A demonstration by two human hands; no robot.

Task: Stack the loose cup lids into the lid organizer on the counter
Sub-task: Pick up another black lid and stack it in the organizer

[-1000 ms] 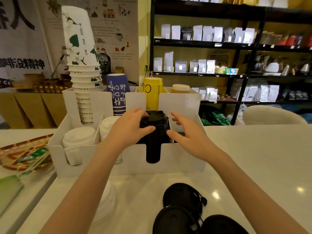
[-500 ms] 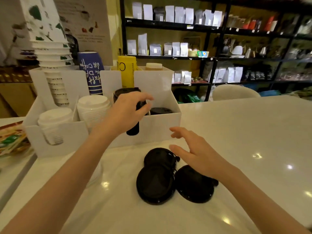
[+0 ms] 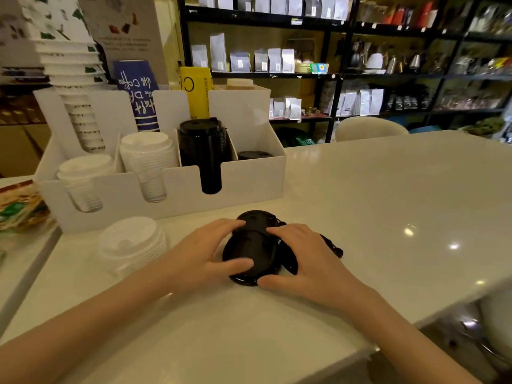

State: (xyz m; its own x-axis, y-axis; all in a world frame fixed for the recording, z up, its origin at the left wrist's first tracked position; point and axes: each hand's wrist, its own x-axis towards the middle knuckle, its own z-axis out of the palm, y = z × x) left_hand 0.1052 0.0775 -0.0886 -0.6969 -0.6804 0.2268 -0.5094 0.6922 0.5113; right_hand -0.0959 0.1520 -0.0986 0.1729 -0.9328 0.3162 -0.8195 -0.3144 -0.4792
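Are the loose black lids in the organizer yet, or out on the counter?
Out. The black lids lie overlapping on the counter before the organizer, with the left hand and right hand closing around them.

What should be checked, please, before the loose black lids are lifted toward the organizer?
1. Left hand on the loose black lids: ok.
2. Right hand on them too: ok.
3. Lids gathered into one neat pile: not ok, they overlap and spread sideways.
4. Room above the tall black lid stack in the white organizer: cannot tell.
5. Loose white lid stack clear of the hands: ok.
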